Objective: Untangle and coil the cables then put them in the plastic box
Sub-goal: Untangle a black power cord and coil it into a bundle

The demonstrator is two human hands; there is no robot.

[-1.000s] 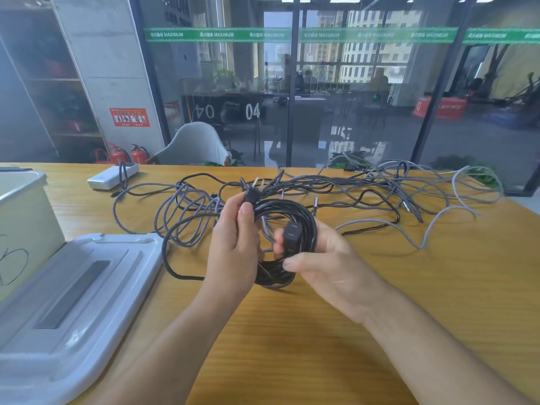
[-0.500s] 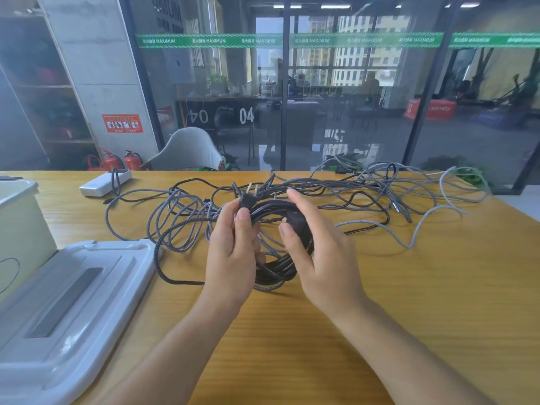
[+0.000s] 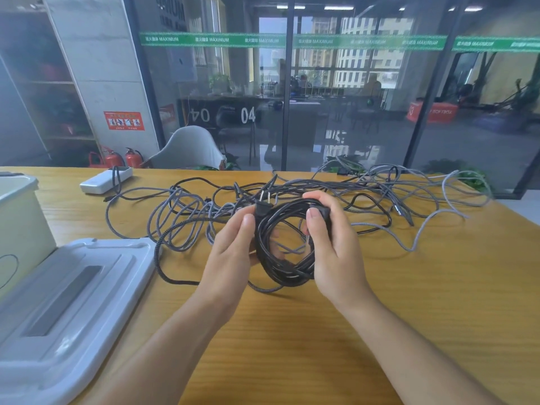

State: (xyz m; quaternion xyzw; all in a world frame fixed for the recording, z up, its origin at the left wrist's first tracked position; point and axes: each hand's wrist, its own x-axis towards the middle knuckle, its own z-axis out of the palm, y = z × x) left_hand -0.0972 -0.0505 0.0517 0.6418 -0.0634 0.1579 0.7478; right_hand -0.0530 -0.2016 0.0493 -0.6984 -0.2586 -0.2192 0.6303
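In the head view, at centre frame above the tabletop (image 3: 438, 302), the left hand (image 3: 230, 252) and right hand (image 3: 333, 247) each had a grip clenched round the coiled black cable (image 3: 280, 258). Keeping the loops even would help before moving to the plastic box (image 3: 17, 217) at left. Glass read "MAXIMUM" and "04"

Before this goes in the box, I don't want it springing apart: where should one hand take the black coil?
Probably grip the black coil across its bunched strands near the plug, coming from the left as the left hand does. All loops run together there, so fingers curled round them hold the whole ring.
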